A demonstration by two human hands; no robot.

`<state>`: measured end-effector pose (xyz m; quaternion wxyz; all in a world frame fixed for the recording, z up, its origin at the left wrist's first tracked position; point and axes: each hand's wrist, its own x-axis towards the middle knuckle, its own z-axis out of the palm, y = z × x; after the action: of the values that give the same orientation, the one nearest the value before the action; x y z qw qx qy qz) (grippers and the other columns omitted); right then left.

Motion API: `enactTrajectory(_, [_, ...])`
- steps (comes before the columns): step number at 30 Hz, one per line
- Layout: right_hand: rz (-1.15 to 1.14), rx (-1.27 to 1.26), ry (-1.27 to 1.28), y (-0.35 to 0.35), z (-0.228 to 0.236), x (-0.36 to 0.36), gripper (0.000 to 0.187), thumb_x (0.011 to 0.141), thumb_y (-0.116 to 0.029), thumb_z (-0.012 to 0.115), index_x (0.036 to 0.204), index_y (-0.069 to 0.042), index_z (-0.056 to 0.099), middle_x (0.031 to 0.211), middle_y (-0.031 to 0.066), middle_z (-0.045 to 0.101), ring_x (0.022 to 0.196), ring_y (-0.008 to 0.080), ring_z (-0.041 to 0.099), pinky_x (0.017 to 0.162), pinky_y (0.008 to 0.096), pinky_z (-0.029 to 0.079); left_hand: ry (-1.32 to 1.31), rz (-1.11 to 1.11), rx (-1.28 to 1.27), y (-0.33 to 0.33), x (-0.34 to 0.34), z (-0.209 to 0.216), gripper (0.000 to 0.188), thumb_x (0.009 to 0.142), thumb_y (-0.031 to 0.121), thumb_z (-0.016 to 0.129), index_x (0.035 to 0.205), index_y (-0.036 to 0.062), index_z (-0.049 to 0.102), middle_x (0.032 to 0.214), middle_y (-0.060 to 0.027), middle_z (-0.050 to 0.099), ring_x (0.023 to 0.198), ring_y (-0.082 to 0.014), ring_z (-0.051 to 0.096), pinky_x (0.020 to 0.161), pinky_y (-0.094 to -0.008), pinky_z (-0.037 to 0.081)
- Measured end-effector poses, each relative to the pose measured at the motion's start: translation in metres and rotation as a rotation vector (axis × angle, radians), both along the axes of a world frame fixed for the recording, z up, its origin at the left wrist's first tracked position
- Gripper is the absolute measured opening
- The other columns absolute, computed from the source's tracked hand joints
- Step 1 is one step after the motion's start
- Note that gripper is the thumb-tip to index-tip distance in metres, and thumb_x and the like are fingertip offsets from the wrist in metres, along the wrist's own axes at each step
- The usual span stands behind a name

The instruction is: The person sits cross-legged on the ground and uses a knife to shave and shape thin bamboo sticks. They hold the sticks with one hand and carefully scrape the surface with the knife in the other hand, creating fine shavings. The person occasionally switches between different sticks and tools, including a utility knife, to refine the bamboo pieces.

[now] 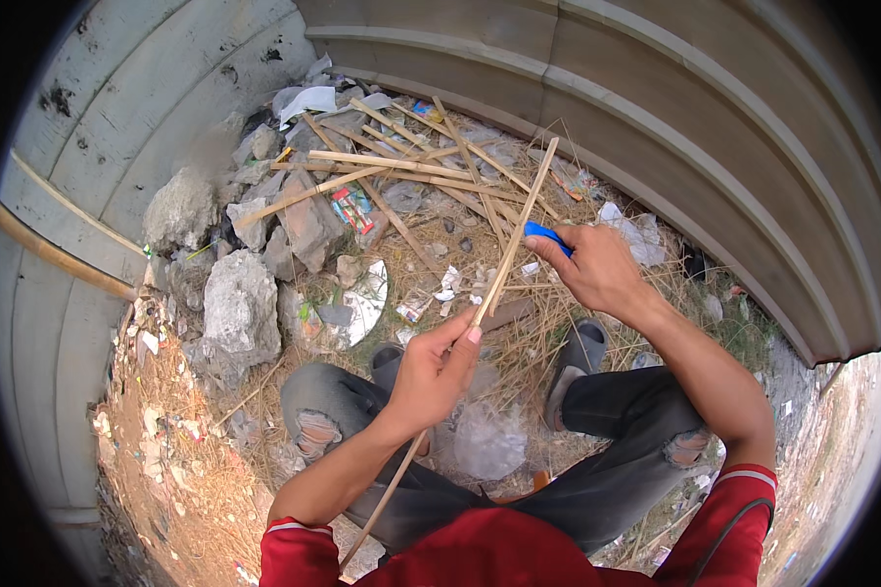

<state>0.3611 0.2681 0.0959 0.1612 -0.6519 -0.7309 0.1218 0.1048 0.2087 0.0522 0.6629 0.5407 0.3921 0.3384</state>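
Note:
A long pale strip of bamboo or wood [531, 208] slants up and away from me, pinched near its middle by my left hand [431, 377]. Its lower end passes under my left forearm toward my lap. A thin sliver seems to stand off the strip beyond my left fingers. My right hand [605, 272] is closed around a blue-handled tool [546, 240], whose tip meets the strip's right side above the left hand. The tool's working end is too small to make out, so I cannot tell its exact kind.
Beyond my hands, several similar strips [392, 164] lie crossed in a pile. Rough stones [242, 303] stand at the left, near a broken white shard [367, 303]. Corrugated metal sheeting [675, 108] curves around behind. My sandalled feet [587, 347] rest among dry grass and litter.

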Motion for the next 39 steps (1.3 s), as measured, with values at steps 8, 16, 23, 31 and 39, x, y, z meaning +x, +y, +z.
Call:
enactTrajectory(8, [-0.692,0.185,0.09,0.037,0.001,0.153,0.074,0.1,-0.064,0.044,0.077,0.002,0.066,0.068,0.0236,0.064,0.076,0.0439,0.066,0.072,0.0497,0.049,-0.006,-0.283,0.135,-0.053,-0.033,-0.031,0.041,0.109,0.017,0.046,0.144,-0.0043,0.049,0.064,0.0046,0.042,0.05,-0.0032,0.035,0.045,-0.0222,0.03])
enactTrajectory(16, [-0.408,0.058,0.449,-0.005,0.031,0.116,0.061,0.1,-0.058,0.056,0.067,-0.007,0.048,0.056,-0.0054,0.036,0.056,0.0079,0.032,0.051,0.0279,0.028,-0.132,0.066,-0.022,-0.021,-0.046,-0.016,0.041,0.107,0.016,0.051,0.143,-0.0034,0.05,0.069,0.0044,0.045,0.051,-0.0018,0.035,0.045,-0.0209,0.027])
enactTrajectory(23, [0.148,-0.208,0.334,-0.042,0.035,-0.033,0.056,0.099,-0.051,0.057,0.082,0.002,0.067,0.062,0.0196,0.059,0.059,0.0372,0.059,0.061,0.0466,0.047,-0.143,0.174,-0.029,-0.015,-0.032,-0.011,0.04,0.105,0.014,0.056,0.143,-0.0006,0.052,0.075,0.0028,0.052,0.052,-0.0008,0.037,0.046,-0.0197,0.028])
enactTrajectory(31, [0.336,-0.244,0.25,-0.05,0.006,-0.064,0.046,0.099,-0.043,0.056,0.089,0.0,0.069,0.07,0.0252,0.065,0.069,0.0457,0.066,0.067,0.0533,0.052,-0.208,0.181,-0.065,-0.004,-0.011,-0.006,0.041,0.107,0.018,0.052,0.143,-0.0011,0.051,0.073,0.0004,0.051,0.05,-0.004,0.039,0.045,-0.0203,0.032])
enactTrajectory(39, [0.344,-0.087,0.181,-0.039,-0.012,-0.056,0.052,0.099,-0.047,0.058,0.077,0.0,0.066,0.059,0.0228,0.06,0.062,0.0449,0.063,0.061,0.0519,0.051,-0.119,0.169,-0.044,-0.002,-0.008,-0.013,0.041,0.107,0.017,0.052,0.144,-0.0009,0.051,0.073,0.0005,0.051,0.05,-0.0038,0.039,0.045,-0.0206,0.032])
